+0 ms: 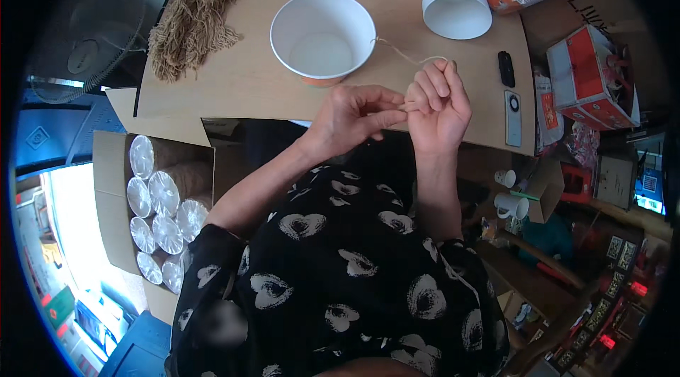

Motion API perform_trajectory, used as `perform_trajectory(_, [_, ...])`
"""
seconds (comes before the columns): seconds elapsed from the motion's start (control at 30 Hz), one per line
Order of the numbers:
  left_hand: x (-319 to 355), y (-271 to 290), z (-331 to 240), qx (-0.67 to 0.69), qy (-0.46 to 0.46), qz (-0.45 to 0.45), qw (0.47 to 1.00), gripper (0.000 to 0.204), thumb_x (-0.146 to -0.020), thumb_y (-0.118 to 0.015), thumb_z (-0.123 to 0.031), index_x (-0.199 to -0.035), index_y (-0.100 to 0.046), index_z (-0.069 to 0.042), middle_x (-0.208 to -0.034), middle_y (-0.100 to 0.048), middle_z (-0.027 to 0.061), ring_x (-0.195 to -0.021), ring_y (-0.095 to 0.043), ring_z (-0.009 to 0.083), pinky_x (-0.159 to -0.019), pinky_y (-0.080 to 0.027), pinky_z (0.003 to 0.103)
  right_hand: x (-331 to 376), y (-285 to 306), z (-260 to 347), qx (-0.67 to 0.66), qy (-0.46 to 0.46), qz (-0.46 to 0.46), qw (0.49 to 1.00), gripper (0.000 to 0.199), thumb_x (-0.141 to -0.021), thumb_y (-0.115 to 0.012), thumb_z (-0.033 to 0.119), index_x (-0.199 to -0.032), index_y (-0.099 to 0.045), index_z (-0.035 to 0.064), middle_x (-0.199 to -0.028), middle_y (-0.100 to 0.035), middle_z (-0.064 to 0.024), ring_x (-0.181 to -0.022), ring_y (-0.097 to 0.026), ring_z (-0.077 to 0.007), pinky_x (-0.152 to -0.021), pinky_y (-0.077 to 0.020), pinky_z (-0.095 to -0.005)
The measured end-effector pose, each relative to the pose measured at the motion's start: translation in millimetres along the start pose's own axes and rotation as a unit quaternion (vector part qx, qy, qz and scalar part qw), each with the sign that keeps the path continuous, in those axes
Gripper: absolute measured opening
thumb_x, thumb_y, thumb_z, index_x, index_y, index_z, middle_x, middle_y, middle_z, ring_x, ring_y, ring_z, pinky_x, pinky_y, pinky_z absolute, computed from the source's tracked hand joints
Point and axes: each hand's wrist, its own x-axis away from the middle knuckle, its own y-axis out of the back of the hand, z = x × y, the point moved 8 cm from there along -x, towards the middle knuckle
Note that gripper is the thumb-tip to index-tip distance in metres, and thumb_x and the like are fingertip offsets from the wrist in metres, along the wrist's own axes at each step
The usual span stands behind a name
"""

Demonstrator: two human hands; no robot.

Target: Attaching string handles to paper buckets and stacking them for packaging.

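Observation:
A white paper bucket [322, 37] with an orange base stands upright on the table, its inside bare. From the right side of its rim a thin tan cord [402, 55] runs to my right hand [440, 109]. That hand is turned palm up with curled fingers, and the cord passes over its fingertips. Close beside it, my left hand [358, 113] pinches thumb and forefinger together, touching the right fingers. It seems to hold the cord's other end, though the fingers mostly hide it. Both hands are just past the table's front edge, nearer me than the bucket.
A bundle of tan cords [202, 12] lies at the table's left. Stacked paper buckets [457, 12] lie at the back right. A phone [513, 118] and a black object [506, 69] rest near the right edge. A carton [113, 193] of wrapped stacks stands below left.

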Motion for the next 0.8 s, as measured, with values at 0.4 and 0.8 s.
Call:
perform_trajectory(0.4, [39, 26, -1, -0.205, -0.026, 0.032, 0.978, 0.007, -0.083, -0.073, -0.005, -0.09, -0.072, -0.003, -0.077, -0.071, 0.0121, -0.066, -0.069, 0.0262, -0.061, -0.055, 0.034, 29, 3, -15, 0.712, 0.08, 0.006, 0.697, 0.023, -0.101, -0.058, 0.011, -0.121, -0.06, 0.0006, -0.087, -0.069, -0.0068, -0.067, -0.057, -0.0097, -0.064, -0.0488, -0.0253])
perform_trajectory(0.8, [26, 62, -26, -0.25, -0.087, 0.065, 0.962, 0.009, -0.084, -0.076, -0.011, -0.086, -0.07, -0.003, -0.079, -0.069, 0.0101, -0.067, -0.068, 0.0255, -0.063, -0.054, 0.035, 26, 0, -44, 0.642, -0.174, 0.125, 0.736, 0.01, -0.098, -0.063, 0.009, -0.097, -0.062, -0.0009, -0.077, -0.059, 0.0026, -0.071, -0.051, -0.0035, -0.061, -0.044, -0.022])
